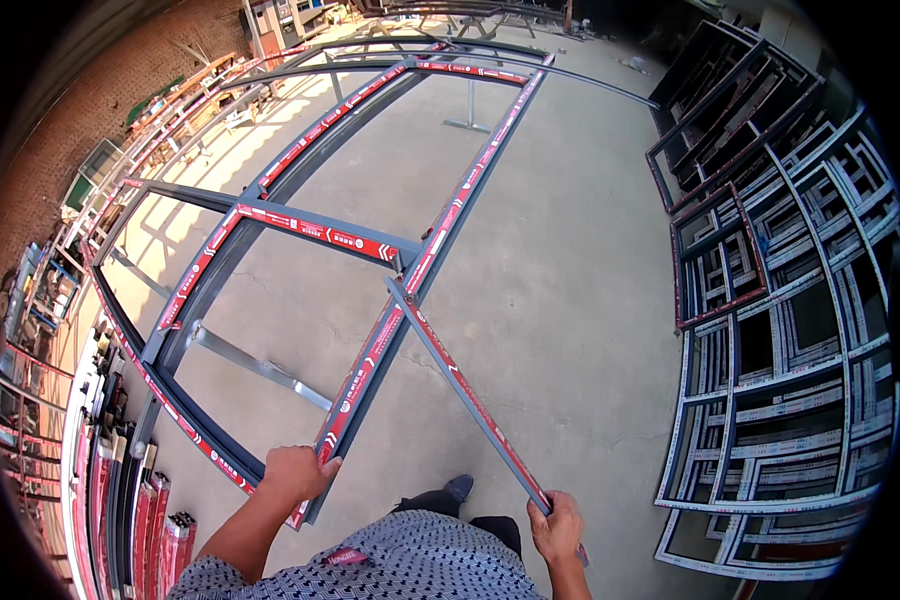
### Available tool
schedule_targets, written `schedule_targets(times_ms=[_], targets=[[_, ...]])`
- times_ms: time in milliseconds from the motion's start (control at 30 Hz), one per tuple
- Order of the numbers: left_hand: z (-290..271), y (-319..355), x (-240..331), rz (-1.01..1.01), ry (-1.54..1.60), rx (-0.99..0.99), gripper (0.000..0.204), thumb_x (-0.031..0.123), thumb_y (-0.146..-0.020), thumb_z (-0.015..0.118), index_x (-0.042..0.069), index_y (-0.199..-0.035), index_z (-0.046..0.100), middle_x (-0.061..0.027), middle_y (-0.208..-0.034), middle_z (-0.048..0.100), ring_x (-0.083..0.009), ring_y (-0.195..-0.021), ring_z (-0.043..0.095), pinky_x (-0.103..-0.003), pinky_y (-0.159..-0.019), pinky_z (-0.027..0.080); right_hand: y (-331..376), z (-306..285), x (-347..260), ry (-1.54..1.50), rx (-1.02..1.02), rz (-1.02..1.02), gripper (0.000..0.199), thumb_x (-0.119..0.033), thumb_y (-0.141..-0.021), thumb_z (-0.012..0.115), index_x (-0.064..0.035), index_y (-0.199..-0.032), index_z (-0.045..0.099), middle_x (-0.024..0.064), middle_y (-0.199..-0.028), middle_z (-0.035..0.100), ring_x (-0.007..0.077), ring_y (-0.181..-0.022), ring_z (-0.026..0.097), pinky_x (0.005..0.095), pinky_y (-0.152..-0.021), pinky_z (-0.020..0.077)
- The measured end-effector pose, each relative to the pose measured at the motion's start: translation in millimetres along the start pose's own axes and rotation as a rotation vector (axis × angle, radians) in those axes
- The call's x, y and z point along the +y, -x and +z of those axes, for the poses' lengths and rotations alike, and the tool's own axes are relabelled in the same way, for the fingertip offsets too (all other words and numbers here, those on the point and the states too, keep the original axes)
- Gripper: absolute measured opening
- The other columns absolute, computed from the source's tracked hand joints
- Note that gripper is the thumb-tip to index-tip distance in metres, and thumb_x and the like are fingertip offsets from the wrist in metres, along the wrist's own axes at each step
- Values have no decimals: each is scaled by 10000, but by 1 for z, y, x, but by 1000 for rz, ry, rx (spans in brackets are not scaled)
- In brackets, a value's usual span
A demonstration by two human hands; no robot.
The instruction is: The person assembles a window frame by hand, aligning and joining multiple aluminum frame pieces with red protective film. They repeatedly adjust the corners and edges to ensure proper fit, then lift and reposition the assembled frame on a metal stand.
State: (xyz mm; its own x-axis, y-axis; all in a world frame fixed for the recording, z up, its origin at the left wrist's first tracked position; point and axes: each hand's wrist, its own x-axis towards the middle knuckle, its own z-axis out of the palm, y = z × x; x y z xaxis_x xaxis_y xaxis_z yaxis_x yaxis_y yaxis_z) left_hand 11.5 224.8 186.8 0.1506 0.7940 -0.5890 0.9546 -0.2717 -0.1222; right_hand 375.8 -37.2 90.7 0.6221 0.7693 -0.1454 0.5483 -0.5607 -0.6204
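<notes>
A large dark grey window frame [370, 362] with red protective film lies raised above the floor, with a crossbar [315, 230] joining its long rails. My left hand [295, 474] is closed over the near end of its right-hand rail. In my right hand [558, 526], to the right of the frame, is the near end of a narrow grey profile strip [470, 402] with red film. This strip slants away to the left, and its far tip overlaps the right rail close to the crossbar joint. Whether the tip touches the rail I cannot tell.
Several white-taped frames [760, 400] and dark frames [730, 110] stack along the right side. Bundled long profiles [150, 520] stand at lower left. A metal support leg [255, 365] shows beneath the frame. A brick wall [70, 150] rises at far left; concrete floor [570, 280] lies between.
</notes>
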Motion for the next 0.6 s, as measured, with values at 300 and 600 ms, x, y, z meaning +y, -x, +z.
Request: schedule_targets(times_ms=[300,600], targets=[[-58,-65,209,480,723,-4,795,655,-1061,667,-18,-1481,612,-228,-1242,773,-334,-1139,776,-458,-1007,608,-146,-47,18,-88,-49,-235,396,-368,-891,867,-57,-1115,766,170,-1049,748,397,-1018,721,516,-871,579],[-99,-131,434,529,1673,-453,876,643,-1114,601,-45,-1635,452,-182,-1421,681,-270,-1253,716,-419,-1078,601,-326,-166,72,69,-196,-453,422,-347,-873,892,-71,-1152,737,139,-1069,740,375,-1049,717,515,-851,586]])
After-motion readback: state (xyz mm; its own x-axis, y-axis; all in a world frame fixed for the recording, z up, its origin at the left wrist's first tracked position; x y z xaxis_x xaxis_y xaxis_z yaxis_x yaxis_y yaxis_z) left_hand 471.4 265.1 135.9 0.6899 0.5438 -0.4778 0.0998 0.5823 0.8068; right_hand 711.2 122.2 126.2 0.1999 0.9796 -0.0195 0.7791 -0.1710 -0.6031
